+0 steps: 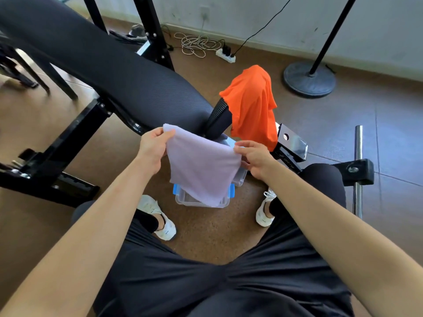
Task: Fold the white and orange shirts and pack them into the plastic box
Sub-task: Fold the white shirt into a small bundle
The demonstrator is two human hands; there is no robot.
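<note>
The folded white shirt (201, 165) was held just above the plastic box (183, 200) on the floor (217, 236), its upper corners pinched by the fingers of the left hand (152, 149) and right hand (254, 157). The orange shirt (251, 104) was draped beyond the end of the bench (114, 72).

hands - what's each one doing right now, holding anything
Left hand: pinches a top corner of the white shirt.
Right hand: pinches the other top corner.

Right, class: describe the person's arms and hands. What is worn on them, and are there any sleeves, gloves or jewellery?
The left forearm and right forearm are bare to the frame's edge; no sleeves show. The left hand and right hand wear no gloves, and no watch, bracelet or ring is visible.
</note>
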